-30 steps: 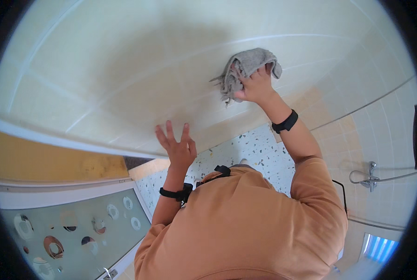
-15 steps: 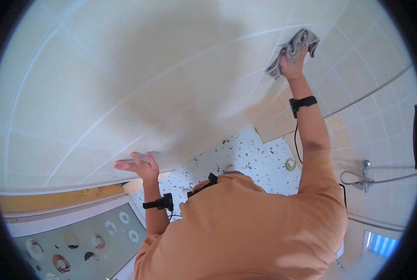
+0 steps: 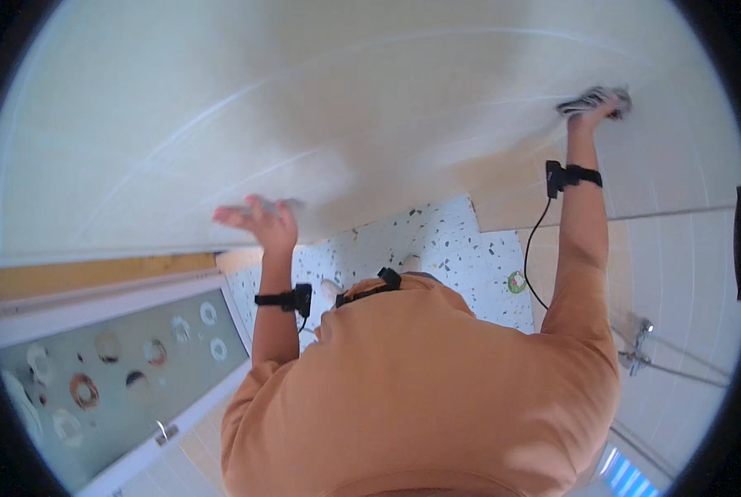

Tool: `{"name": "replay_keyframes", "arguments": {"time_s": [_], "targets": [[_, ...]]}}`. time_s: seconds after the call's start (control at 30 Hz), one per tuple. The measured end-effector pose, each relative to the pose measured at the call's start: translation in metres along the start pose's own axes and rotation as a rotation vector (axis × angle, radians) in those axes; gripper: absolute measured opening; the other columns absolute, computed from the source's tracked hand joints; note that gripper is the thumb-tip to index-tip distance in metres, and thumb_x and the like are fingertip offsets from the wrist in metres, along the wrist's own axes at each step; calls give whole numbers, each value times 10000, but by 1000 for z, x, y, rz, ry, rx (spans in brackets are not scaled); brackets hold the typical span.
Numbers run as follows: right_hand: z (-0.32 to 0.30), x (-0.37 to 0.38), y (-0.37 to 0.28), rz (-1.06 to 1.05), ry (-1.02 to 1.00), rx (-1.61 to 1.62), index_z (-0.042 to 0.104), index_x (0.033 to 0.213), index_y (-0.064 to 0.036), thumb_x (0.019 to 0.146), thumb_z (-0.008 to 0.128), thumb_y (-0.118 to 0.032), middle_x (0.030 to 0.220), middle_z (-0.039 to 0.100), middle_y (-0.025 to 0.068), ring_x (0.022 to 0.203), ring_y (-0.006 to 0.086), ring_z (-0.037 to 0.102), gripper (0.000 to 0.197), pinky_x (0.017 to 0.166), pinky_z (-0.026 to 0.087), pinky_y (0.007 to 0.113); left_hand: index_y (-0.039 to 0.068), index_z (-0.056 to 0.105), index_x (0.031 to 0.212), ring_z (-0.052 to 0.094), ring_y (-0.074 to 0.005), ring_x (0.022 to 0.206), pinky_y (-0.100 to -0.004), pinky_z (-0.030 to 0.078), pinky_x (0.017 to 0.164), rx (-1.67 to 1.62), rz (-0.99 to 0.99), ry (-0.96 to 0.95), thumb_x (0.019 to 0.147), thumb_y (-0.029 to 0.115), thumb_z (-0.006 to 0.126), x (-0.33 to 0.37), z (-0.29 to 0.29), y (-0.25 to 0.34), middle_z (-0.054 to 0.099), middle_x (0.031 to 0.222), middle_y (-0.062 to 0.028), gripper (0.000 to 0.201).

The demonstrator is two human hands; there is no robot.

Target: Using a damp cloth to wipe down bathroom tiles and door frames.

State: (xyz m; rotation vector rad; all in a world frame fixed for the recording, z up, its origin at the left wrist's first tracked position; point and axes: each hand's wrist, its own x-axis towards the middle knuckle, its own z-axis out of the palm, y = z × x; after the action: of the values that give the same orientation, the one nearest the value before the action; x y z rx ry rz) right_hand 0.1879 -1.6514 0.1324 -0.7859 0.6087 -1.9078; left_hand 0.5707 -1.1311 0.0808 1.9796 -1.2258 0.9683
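Note:
My right hand (image 3: 592, 118) reaches out to the far right and is closed on a grey-and-white cloth (image 3: 587, 101), which is bunched against the pale tiled wall (image 3: 370, 108) close to the corner. The cloth and fingers are slightly blurred. To the left, my left hand (image 3: 263, 225) is at the lower part of the same wall with its fingers spread and nothing in it. Whether its fingertips touch the tiles I cannot tell.
A white-framed frosted door (image 3: 130, 381) with ring patterns and a handle (image 3: 166, 431) stands at the lower left. Speckled flooring (image 3: 449, 242) lies below, with a small green round thing (image 3: 516, 282) on it. A metal tap (image 3: 639, 344) juts from the right wall.
The whole view has tilted, and the door shows more. My right hand and the cloth now appear farther right and lower. My left hand appears higher in the picture, still spread.

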Motion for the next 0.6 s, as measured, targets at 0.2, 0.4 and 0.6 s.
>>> {"name": "replay_keyframes", "arguments": {"time_s": [0.2, 0.4, 0.6], "targets": [[26, -55, 8, 310, 35, -140, 401, 718, -210, 811, 323, -492, 704, 448, -25, 686, 171, 466, 307, 705, 437, 319, 164, 349, 1360, -163, -558, 1293, -707, -36, 979, -74, -85, -55, 807, 272, 581, -9, 4, 2, -116, 1457, -305, 609], [97, -202, 10, 285, -76, -140, 451, 817, -162, 859, 312, -434, 838, 501, 23, 811, 201, 501, 308, 781, 457, 387, 152, 505, 1270, -61, -567, 1307, -668, 36, 1023, -146, -72, -266, 737, 169, 614, -7, -35, -5, 11, 1477, -278, 544], [149, -337, 28, 287, -156, -123, 430, 1076, -95, 942, 305, -513, 1051, 504, 88, 961, 230, 505, 456, 884, 438, 359, 193, 442, 1299, 283, -426, 1304, -595, 234, 1030, -403, 80, -323, 728, 15, 550, -13, -75, -48, 300, 1425, -184, 608]]}}
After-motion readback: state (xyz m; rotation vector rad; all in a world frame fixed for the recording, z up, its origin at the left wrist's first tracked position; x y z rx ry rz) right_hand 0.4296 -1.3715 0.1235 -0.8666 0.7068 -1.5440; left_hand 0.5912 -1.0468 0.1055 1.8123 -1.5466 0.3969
